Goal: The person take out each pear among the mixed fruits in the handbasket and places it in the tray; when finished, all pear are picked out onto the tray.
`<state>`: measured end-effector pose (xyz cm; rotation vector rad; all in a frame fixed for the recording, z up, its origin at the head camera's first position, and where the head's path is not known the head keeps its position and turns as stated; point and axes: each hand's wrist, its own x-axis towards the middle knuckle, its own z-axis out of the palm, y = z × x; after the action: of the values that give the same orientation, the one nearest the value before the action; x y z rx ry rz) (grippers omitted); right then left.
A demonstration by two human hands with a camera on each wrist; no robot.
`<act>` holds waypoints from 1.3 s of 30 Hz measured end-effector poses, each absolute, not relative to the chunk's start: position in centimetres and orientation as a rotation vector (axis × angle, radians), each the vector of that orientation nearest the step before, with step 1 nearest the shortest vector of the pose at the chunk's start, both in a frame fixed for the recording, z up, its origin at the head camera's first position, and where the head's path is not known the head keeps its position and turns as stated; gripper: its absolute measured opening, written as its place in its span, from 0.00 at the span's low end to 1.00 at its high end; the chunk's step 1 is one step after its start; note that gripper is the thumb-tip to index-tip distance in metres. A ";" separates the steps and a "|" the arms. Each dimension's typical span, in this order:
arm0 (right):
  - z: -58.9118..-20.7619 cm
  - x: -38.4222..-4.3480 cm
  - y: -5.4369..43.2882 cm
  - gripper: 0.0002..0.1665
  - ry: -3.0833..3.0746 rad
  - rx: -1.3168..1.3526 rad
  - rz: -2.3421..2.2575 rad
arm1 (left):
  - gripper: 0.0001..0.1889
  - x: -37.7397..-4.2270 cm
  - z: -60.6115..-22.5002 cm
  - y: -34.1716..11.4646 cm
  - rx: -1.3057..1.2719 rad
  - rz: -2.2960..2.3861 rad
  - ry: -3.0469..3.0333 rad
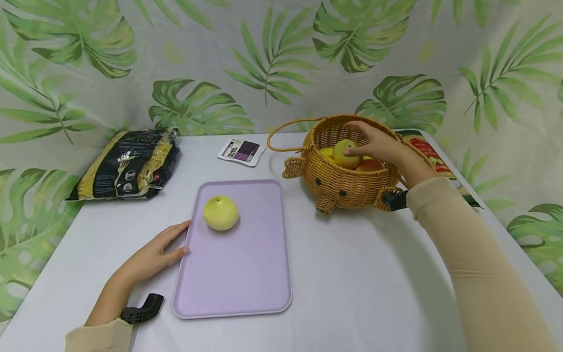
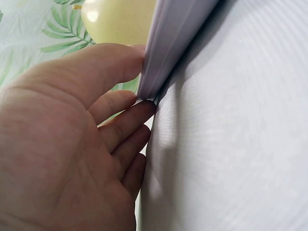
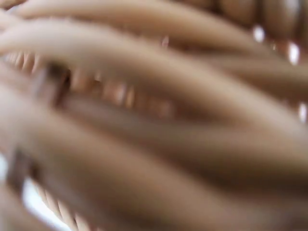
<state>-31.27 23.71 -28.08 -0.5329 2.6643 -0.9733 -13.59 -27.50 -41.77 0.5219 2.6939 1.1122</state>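
Observation:
A light purple tray [image 1: 246, 274] lies on the white table, a round pale-yellow fruit [image 1: 221, 213] with a short stem, like a pear, on its far left part. My left hand [image 1: 151, 256] touches the tray's left edge with thumb and fingertips, fingers loosely extended. My right hand [image 1: 381, 145] reaches over the rim into an animal-faced wicker basket [image 1: 334, 183]. Its thumb is against or just beside a round yellow-green fruit [image 1: 345, 154], the fingers spread above. A reddish fruit [image 1: 370, 165] and something yellow [image 1: 326, 152] lie alongside. Blurred wicker [image 3: 144, 96] fills the right wrist view.
A black and yellow pasta bag [image 1: 127, 166] lies at the back left. A small white and purple packet [image 1: 242, 151] is left of the basket's looped handle [image 1: 269, 142]. Behind my right forearm lies a green and red package [image 1: 428, 151]. Leaf-patterned cloth [image 1: 272, 63] rises behind.

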 end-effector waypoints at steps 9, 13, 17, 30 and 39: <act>-28.1 -31.6 23.4 0.45 2.611 -0.517 -0.963 | 0.34 -13.6 -41.7 -27.5 0.526 1.116 2.695; -28.1 -31.7 23.3 0.44 2.604 -0.492 -0.937 | 0.34 -13.7 -41.7 -27.6 0.531 1.116 2.700; -28.0 -31.9 23.2 0.42 2.587 -0.479 -0.914 | 0.34 -13.7 -41.7 -27.6 0.539 1.112 2.705; -28.8 -32.4 23.6 0.39 2.526 -0.455 -0.856 | 0.34 -13.6 -41.9 -27.5 0.532 1.118 2.695; -28.7 -32.3 23.3 0.38 2.533 -0.456 -0.813 | 0.34 -13.6 -41.9 -27.6 0.519 1.115 2.691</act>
<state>-32.31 23.32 -28.71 -0.4559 2.5327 -0.8132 -13.63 -27.56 -41.87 0.5193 2.6913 1.1149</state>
